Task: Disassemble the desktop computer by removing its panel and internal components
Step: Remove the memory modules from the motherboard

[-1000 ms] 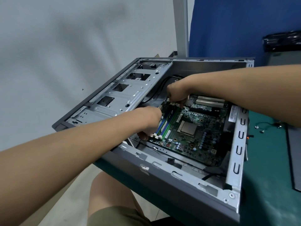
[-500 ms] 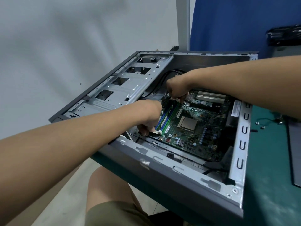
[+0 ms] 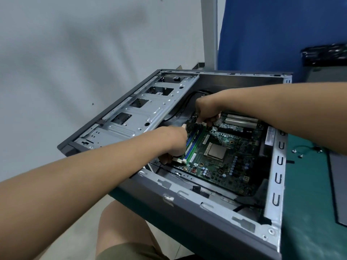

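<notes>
Pale wall (image 3: 75, 53), blue partition (image 3: 272, 34), grey post (image 3: 209, 30) stand behind green tabletop (image 3: 308, 199).

Two hands (image 3: 175, 142) (image 3: 207, 108), one case (image 3: 197, 222), one motherboard (image 3: 234, 145)

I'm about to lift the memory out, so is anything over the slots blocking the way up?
Nothing visible does. The left hand and right hand sit at the two ends of the memory slots, the case is open above them, and the drive cage lies off to the side.

My green table (image 3: 309, 212) carries the open computer case (image 3: 187, 222), which overhangs its edge, some loose screws (image 3: 301, 156) and a grey panel (image 3: 339, 184).
</notes>
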